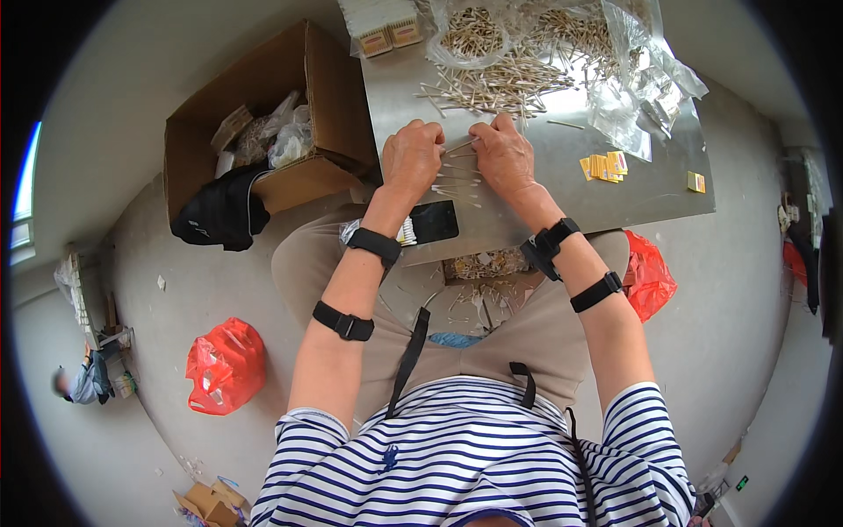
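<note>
Over the metal table, my left hand (411, 161) and my right hand (505, 160) are both closed in a pinch, a small gap apart. A thin cotton swab (461, 146) spans the gap, one end at the fingers of each hand. Below it, several loose cotton swabs (457, 184) lie roughly side by side on the tabletop. A large heap of swabs (500, 88) spreads just beyond my fingers. Near my left wrist, a black case (436, 221) sits at the table edge, with white-tipped swabs beside it, partly hidden by my forearm.
Small yellow cards (604, 167) lie on the right of the metal table (562, 211), near clear plastic bags (628, 105). Packed boxes (379, 26) stand at the far left. Left are an open cardboard box (338, 97) and red bag (226, 364); a box of swabs (487, 265) is below.
</note>
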`<act>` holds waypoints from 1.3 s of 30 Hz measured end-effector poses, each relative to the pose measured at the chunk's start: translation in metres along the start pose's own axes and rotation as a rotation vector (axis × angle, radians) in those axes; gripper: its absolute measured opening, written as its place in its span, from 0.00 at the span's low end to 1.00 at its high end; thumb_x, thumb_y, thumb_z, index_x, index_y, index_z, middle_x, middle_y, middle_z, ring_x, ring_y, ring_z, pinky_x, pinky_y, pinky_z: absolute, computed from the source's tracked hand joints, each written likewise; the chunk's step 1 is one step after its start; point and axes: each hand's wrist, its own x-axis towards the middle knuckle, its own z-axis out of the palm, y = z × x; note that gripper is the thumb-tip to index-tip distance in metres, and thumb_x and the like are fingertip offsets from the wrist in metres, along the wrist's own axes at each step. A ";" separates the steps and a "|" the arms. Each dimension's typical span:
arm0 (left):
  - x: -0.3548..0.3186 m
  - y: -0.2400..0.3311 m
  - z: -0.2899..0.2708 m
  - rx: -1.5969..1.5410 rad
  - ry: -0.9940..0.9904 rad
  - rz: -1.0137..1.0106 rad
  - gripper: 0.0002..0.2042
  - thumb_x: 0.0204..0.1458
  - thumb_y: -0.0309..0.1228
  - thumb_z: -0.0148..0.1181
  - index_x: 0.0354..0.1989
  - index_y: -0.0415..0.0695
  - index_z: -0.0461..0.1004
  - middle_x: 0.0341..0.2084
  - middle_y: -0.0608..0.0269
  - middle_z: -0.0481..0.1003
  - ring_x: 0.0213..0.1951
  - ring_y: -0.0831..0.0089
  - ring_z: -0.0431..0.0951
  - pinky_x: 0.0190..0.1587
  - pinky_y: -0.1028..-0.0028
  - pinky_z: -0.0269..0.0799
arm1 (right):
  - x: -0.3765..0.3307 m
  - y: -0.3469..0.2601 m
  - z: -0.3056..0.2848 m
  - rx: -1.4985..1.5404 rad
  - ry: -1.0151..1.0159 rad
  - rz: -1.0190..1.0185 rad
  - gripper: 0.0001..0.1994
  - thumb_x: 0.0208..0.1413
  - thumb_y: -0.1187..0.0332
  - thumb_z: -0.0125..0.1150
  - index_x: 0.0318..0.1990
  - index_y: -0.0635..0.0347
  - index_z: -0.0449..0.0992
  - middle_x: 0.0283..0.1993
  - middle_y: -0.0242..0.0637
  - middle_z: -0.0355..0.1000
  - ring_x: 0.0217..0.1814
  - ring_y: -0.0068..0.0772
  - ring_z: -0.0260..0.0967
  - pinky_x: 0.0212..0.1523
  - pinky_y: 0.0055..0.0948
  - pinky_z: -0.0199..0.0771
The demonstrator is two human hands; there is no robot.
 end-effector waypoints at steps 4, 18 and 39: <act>0.002 0.002 0.002 -0.001 -0.082 -0.032 0.03 0.49 0.27 0.65 0.30 0.43 0.80 0.32 0.55 0.78 0.37 0.53 0.80 0.41 0.59 0.75 | -0.003 0.001 0.002 -0.034 -0.065 0.022 0.04 0.55 0.70 0.63 0.38 0.52 0.78 0.42 0.43 0.70 0.41 0.52 0.76 0.41 0.47 0.76; -0.011 0.007 -0.002 -0.108 -0.116 0.026 0.03 0.49 0.25 0.63 0.31 0.42 0.80 0.32 0.54 0.76 0.37 0.53 0.78 0.42 0.59 0.74 | 0.004 0.022 -0.017 -0.126 0.203 0.332 0.07 0.54 0.67 0.65 0.38 0.57 0.74 0.43 0.45 0.75 0.42 0.55 0.77 0.42 0.49 0.78; 0.011 -0.004 0.013 0.136 -0.056 0.148 0.03 0.48 0.29 0.67 0.28 0.48 0.78 0.31 0.61 0.74 0.42 0.58 0.76 0.44 0.57 0.68 | -0.045 0.036 -0.022 -0.058 0.140 0.239 0.03 0.55 0.72 0.62 0.36 0.51 0.75 0.38 0.42 0.71 0.37 0.56 0.75 0.37 0.50 0.75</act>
